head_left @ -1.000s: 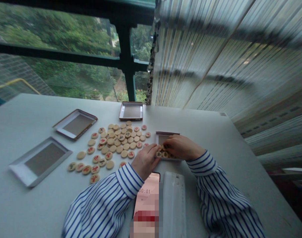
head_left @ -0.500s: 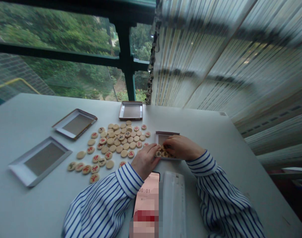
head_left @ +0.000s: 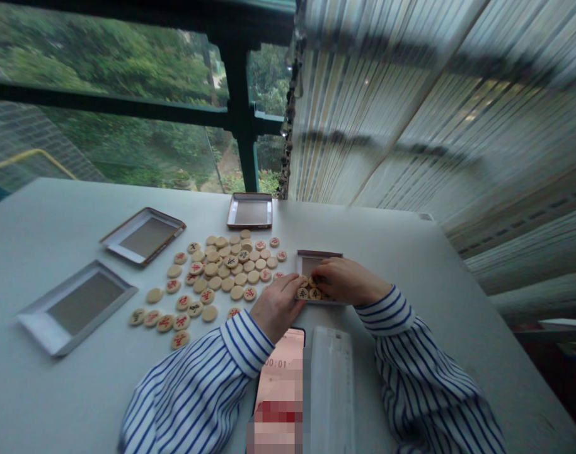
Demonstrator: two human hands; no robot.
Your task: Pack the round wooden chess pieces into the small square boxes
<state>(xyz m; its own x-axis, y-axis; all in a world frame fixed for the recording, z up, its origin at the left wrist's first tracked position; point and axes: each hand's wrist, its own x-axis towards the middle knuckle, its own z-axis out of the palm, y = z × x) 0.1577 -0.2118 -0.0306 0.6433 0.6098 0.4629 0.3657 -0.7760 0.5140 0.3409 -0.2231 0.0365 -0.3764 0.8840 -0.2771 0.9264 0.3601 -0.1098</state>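
Note:
A small shallow box (head_left: pixel 319 253) sits right of centre, with a few round wooden xiangqi pieces (head_left: pixel 302 294) in its near part, black characters showing on some. My left hand (head_left: pixel 277 307) wraps its fingers and thumb around the box's left side, its fingertips beside the pieces. From the right, my right hand (head_left: pixel 349 280) reaches over the box with fingers pinched together at a piece there; the fingers partly hide it. Left of the hands, many loose xiangqi pieces (head_left: pixel 226 285) are spread, several with red or black characters, others blank side up.
Three more shallow boxes stand on the white table (head_left: pixel 70 403): one at the left (head_left: pixel 120 277), one behind it (head_left: pixel 174 222) and one at the back (head_left: pixel 269 214). A phone (head_left: pixel 288 347) and a translucent white case (head_left: pixel 332 391) lie in front. Window and curtain border the table.

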